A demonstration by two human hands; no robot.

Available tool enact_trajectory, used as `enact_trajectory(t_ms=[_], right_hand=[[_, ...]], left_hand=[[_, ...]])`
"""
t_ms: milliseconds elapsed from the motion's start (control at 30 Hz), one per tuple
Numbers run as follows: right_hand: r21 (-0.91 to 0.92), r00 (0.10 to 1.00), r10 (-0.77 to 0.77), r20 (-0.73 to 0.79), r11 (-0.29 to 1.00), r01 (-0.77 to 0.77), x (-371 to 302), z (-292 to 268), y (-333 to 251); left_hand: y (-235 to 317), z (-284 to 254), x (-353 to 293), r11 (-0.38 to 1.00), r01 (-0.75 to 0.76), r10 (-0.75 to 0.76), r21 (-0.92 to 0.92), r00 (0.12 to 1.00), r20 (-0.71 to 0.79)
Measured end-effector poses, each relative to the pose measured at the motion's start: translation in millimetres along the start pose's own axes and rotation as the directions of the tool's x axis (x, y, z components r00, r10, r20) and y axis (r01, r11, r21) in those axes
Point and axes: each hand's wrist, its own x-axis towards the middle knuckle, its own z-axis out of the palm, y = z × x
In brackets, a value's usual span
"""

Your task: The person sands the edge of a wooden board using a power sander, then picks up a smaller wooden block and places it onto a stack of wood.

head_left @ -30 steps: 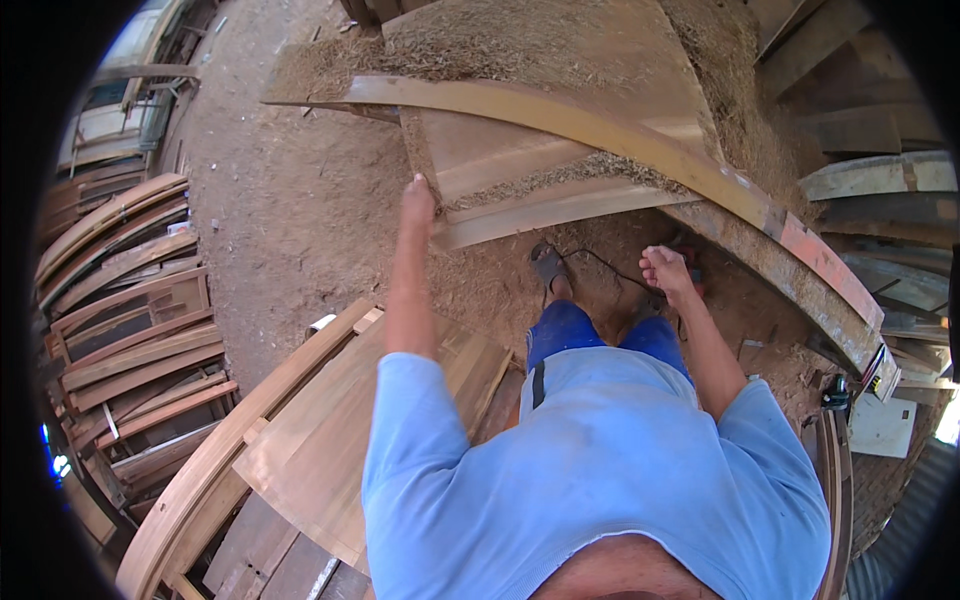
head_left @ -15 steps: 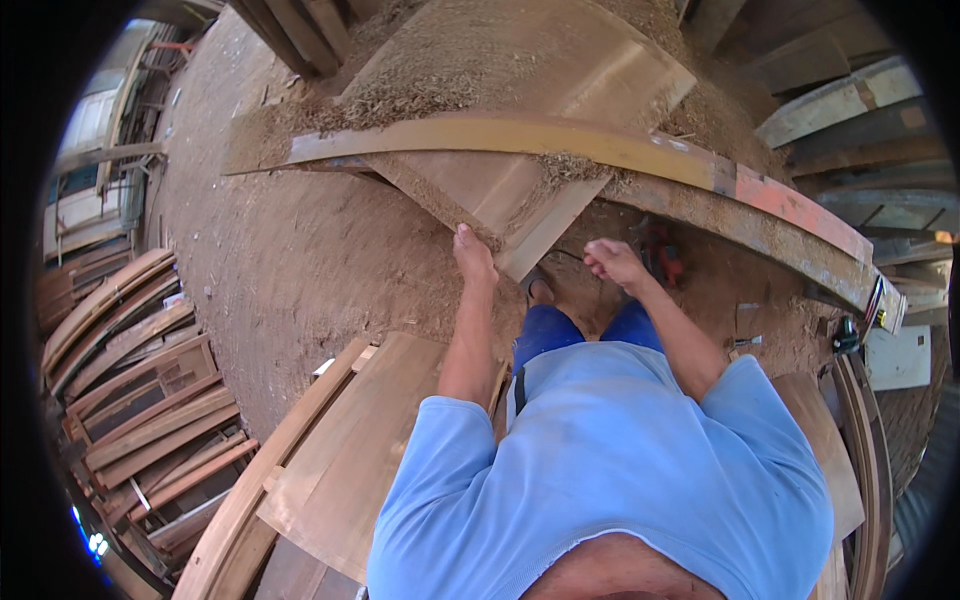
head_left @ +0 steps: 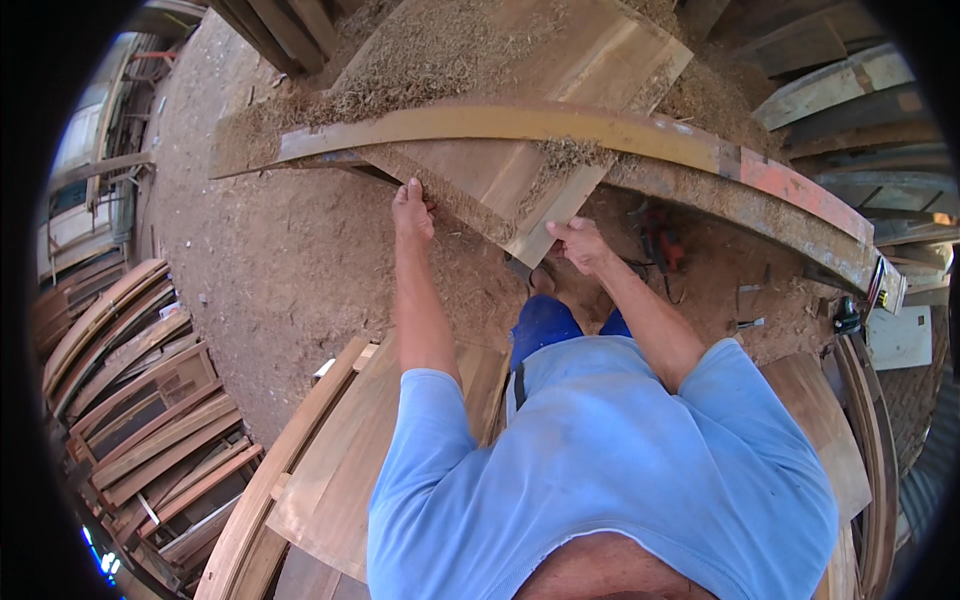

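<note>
A wide wooden panel (head_left: 468,183) lies across a long yellow-painted beam (head_left: 430,126), one corner jutting toward me. My left hand (head_left: 413,212) is closed on the panel's left edge, thumb on top and fingers curled beneath. Near the jutting corner, my right hand (head_left: 582,246) pinches the right edge, thumb on the upper face. Wood shavings (head_left: 400,85) are heaped on the panel's far part, and a smaller clump (head_left: 570,152) rests by the beam's near side.
A red power tool (head_left: 662,242) with a dark cord sits on the ground beyond my right forearm. Stacked planks and frames (head_left: 165,420) fill the left side. Behind me on the left leans another panel (head_left: 345,460). More boards (head_left: 850,95) stand at the far right.
My left hand has slid farther along the panel's left edge, away from me. My right hand has come left from beside the panel and taken hold of its right edge.
</note>
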Motion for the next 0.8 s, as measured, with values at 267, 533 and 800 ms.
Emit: enact_trajectory(t_ms=[267,533,800], right_hand=[[-0.046,0.996,-0.083,0.01,0.995,0.084,-7.8,-22.8,-15.2],[-0.234,0.992,-0.096,-0.081,0.969,0.074,-10.4,-85.9,-41.5],[-0.07,0.995,-0.087,-0.054,0.994,0.084,-19.8,-67.3,-37.5]], left_hand=[[-24.3,7.9,-20.9,0.991,-0.108,0.106,-0.083,0.994,-0.033],[-31.7,45.5,-49.3,0.973,0.131,-0.101,-0.19,0.982,0.16],[29.7,-14.6,52.5,0.983,-0.067,0.073,-0.17,0.997,0.029]])
